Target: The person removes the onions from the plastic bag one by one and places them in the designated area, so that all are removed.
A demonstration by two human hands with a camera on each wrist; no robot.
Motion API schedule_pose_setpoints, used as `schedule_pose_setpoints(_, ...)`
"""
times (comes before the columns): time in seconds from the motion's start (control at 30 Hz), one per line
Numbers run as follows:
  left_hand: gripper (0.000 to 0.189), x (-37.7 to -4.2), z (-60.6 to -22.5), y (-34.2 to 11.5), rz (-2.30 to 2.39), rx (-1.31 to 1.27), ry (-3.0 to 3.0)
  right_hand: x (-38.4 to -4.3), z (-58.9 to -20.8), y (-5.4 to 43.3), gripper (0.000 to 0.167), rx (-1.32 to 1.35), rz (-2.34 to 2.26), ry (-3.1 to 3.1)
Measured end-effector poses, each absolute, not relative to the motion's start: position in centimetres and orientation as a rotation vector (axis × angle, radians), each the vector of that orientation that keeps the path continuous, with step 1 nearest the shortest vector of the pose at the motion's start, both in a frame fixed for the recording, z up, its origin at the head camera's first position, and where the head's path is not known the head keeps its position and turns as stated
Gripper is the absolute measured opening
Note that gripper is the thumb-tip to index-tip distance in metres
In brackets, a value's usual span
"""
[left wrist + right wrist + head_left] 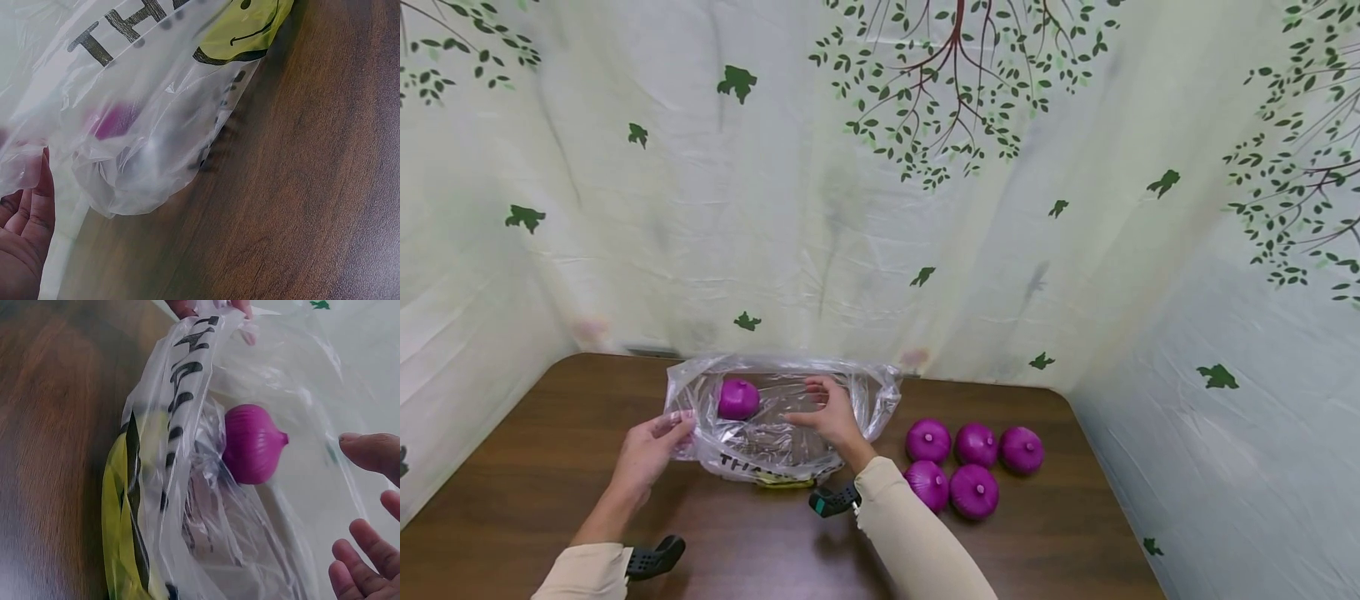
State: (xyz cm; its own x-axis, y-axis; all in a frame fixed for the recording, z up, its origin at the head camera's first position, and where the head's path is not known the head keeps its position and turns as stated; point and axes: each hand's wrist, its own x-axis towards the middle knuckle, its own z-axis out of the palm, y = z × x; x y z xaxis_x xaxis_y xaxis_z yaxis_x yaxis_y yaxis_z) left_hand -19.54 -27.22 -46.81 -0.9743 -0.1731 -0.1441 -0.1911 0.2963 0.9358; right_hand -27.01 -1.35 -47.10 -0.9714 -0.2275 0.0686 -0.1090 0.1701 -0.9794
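A clear plastic bag point(775, 437) with black lettering and a yellow smiley print point(250, 28) lies mouth up on the brown table. Inside it, toward the left, sits one purple onion point(253, 444). My left hand point(651, 450) pinches the bag's left edge between thumb and fingers. Over the bag's opening is my right hand point(835, 417), fingers spread and holding nothing, to the right of the onion. In the left wrist view the onion shows only as a purple patch through the plastic.
Several more purple onions point(976, 444) stand grouped on the table to the right of the bag, near my right forearm. The wooden table point(760, 542) ends at a pale leaf-printed curtain point(850, 250) behind and on both sides.
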Motion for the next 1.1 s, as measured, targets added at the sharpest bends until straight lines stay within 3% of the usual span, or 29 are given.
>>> schedule_pose_setpoints(1.1, 0.057, -19.6, -47.3, -27.2, 1.862, -0.384, 2.486, -28.3, -47.7, -6.4, 0.053, -0.153, -1.899, 2.251)
